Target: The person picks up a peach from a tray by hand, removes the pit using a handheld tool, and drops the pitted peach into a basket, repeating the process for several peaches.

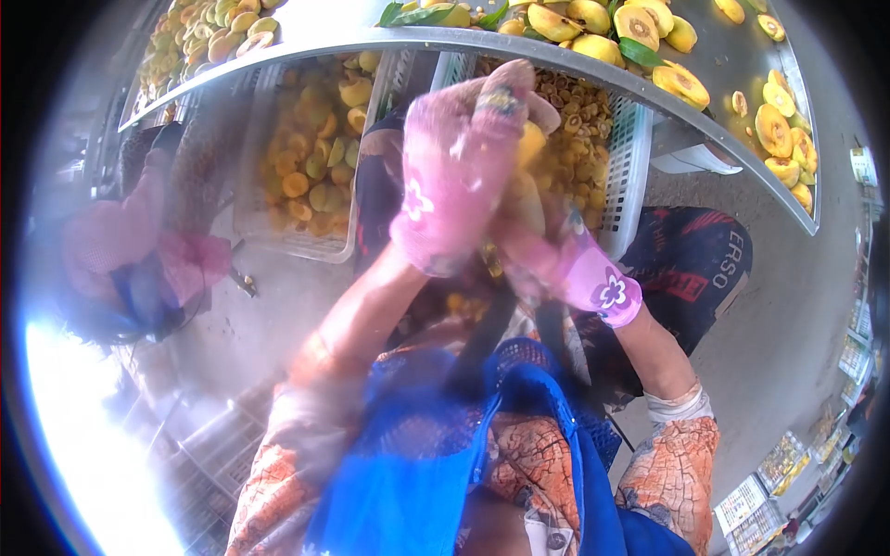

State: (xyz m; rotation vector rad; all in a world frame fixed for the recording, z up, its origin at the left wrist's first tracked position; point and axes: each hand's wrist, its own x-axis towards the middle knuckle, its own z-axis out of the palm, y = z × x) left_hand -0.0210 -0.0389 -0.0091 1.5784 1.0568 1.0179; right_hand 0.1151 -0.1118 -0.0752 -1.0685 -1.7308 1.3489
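Note:
My left hand [459,167], in a pink glove with a white flower on the cuff, is raised over the gap between two crates, its fingers closed round a yellow fruit [530,145]. Lower and to its right is my right hand [565,264], in a similar glove, close against the left; its fingers are blurred, and what they hold cannot be made out. Just behind the hands stands a white crate [630,176] of small cut fruit pieces [579,116]. Another crate [338,246] with yellow fruit halves [320,167] is to the left.
A metal table [732,139] with a raised rim crosses the top, bearing halved yellow fruit [774,130] and green leaves. A person in pink gloves [116,222] sits at the left. Stacked crates [751,510] stand at the lower right.

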